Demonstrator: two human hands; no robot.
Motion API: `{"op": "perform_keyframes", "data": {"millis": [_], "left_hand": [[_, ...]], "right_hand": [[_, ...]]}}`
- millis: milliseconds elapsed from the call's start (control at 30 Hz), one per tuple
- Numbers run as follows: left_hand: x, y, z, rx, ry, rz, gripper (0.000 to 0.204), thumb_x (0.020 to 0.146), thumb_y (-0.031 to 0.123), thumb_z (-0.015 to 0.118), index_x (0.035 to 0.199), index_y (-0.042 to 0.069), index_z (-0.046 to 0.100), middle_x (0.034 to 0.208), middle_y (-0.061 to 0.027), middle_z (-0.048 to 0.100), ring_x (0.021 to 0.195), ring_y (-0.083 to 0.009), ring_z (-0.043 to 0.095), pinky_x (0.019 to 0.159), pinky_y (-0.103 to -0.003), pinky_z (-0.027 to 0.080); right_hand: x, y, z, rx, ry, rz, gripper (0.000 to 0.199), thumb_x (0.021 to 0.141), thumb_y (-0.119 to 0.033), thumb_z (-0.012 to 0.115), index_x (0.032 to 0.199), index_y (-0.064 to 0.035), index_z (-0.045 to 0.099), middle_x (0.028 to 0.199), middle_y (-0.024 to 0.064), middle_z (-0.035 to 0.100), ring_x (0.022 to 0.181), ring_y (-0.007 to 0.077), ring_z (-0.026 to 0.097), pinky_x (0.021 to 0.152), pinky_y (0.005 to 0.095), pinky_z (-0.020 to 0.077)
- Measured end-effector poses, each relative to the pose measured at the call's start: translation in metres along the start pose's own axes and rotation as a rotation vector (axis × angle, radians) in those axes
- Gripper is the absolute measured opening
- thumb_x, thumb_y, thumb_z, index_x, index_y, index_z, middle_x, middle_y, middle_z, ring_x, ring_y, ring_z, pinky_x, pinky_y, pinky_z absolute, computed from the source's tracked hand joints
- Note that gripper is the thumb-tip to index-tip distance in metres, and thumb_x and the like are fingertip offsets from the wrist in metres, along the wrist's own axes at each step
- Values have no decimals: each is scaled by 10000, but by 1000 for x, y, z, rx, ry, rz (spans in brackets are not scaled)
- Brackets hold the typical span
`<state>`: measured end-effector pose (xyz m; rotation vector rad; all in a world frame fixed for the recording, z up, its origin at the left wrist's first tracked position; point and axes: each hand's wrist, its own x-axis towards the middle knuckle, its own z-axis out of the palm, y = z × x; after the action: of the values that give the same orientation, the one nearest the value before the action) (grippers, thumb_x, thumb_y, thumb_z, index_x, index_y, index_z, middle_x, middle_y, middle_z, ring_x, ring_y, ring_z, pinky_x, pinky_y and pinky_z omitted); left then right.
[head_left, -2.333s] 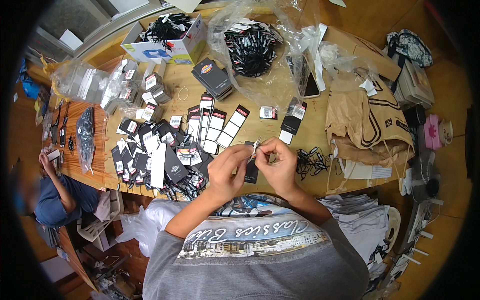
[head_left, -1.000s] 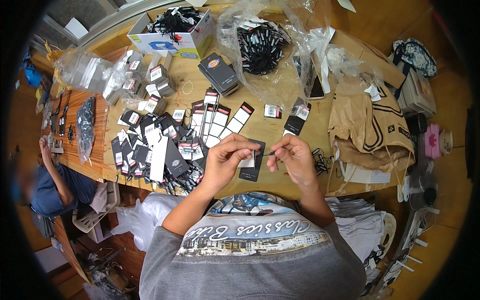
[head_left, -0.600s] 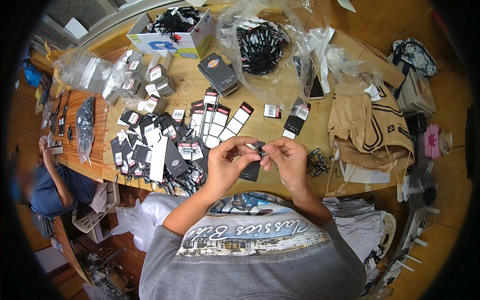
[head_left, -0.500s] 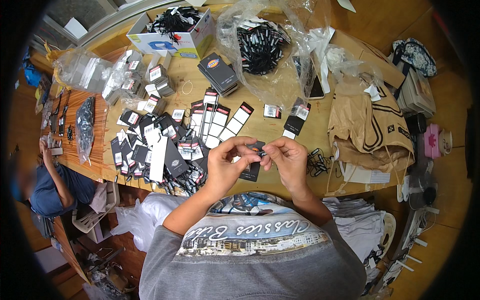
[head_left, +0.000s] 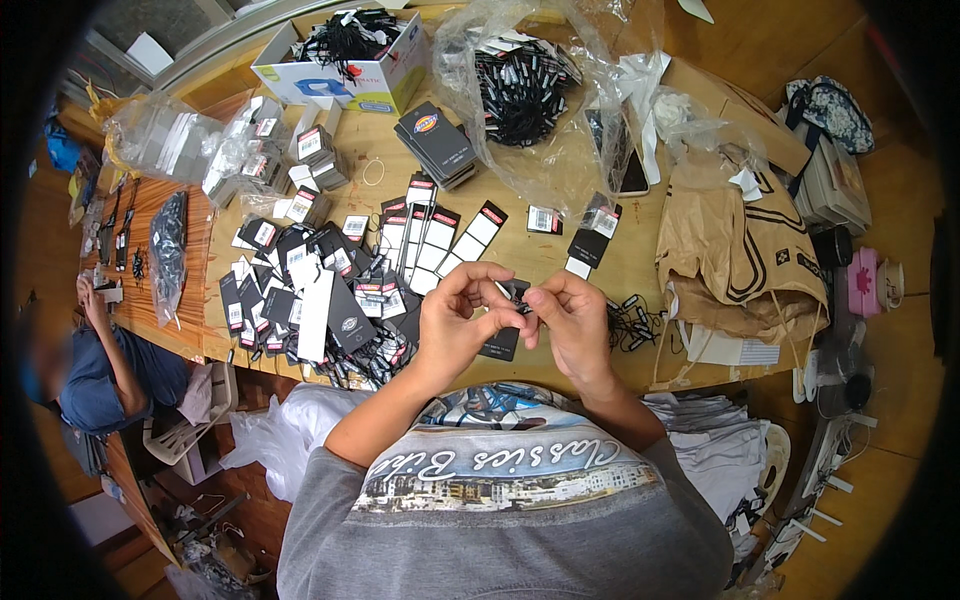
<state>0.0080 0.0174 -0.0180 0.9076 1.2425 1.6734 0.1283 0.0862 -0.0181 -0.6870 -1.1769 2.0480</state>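
Both of my hands meet over the table's front edge. My left hand (head_left: 462, 318) pinches at a small black piece, probably a tag cord's fastener (head_left: 521, 307). My right hand (head_left: 568, 325) closes thumb and fingertips on the same piece from the other side. Just behind and below the fingers shows a dark hang tag (head_left: 500, 345); whether it is held or lies on the table is unclear. To the left spreads a heap of black and white hang tags (head_left: 345, 330) with cords. Several white-panelled tags (head_left: 437, 240) fan out ahead of my left hand.
Loose black cords (head_left: 632, 325) lie beside my right hand, near a brown paper bag (head_left: 740, 260). Farther back are stacked dark cards (head_left: 436, 145), a clear plastic bag of black cords (head_left: 520, 95) and a white box (head_left: 345, 80). Another person (head_left: 120, 360) sits at the left.
My fingers have shifted slightly around the small black piece, and the tag's orange logo between them is now hidden. Both hands stay in nearly the same place.
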Motion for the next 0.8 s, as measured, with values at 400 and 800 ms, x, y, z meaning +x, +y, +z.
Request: {"op": "perform_keyframes", "data": {"millis": [400, 800], "left_hand": [[12, 0, -7, -191, -134, -122, 352, 762, 73, 569, 1076, 32, 416, 826, -38, 491, 792, -102, 465, 719, -236, 377], [23, -3, 8, -446, 113, -107, 482, 853, 505, 282, 1106, 101, 359, 855, -58, 459, 843, -143, 428, 741, -280, 364]], "right_hand": [[-5, 5, -2, 70, -67, 110, 105, 807, -76, 536, 746, 6, 510, 580, 60, 538, 468, 85, 505, 405, 184, 410], [-14, 26, 20, -412, -135, -133, 78, 778, -26, 566, 730, 19, 524, 599, 50, 549, 517, 67, 515, 461, 180, 413]]}}
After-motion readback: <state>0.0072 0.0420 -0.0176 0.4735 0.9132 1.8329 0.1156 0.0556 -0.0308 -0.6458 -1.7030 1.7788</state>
